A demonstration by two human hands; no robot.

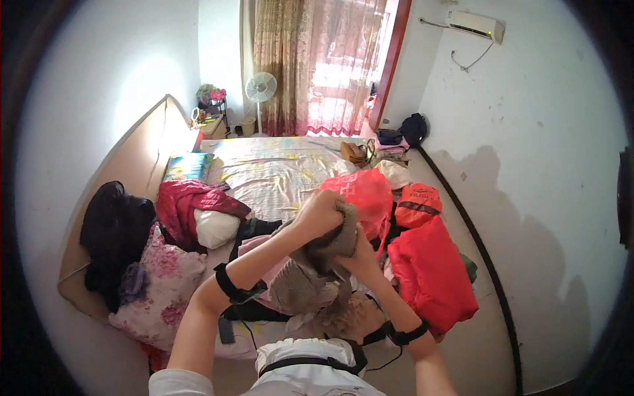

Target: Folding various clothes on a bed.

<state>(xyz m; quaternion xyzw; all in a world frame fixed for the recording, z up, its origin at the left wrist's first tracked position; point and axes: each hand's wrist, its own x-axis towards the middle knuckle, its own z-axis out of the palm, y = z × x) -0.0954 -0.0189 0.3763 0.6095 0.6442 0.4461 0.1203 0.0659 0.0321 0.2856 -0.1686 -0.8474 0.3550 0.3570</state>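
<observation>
A grey-brown knitted garment (297,284) hangs in front of me, gathered between my hands over the bed. My left hand (322,210) grips its bunched upper part from above. Lower and to the right, my right hand (359,257) grips the cloth near an opening in the knit. The garment's lower end hangs loose near a brownish, fluffy piece of cloth (342,317) at the bed's near edge. Pink folded cloth (252,247) shows partly behind my left forearm. What exact part of the garment each hand holds is blurred.
Beyond my hands lies a patterned bedsheet (262,183). On the right are a red plastic bag (364,190), an orange bag (418,205) and a folded red padded garment (431,272). On the left are a floral pillow (168,282), a black bag (116,232) and dark red cloth (188,198).
</observation>
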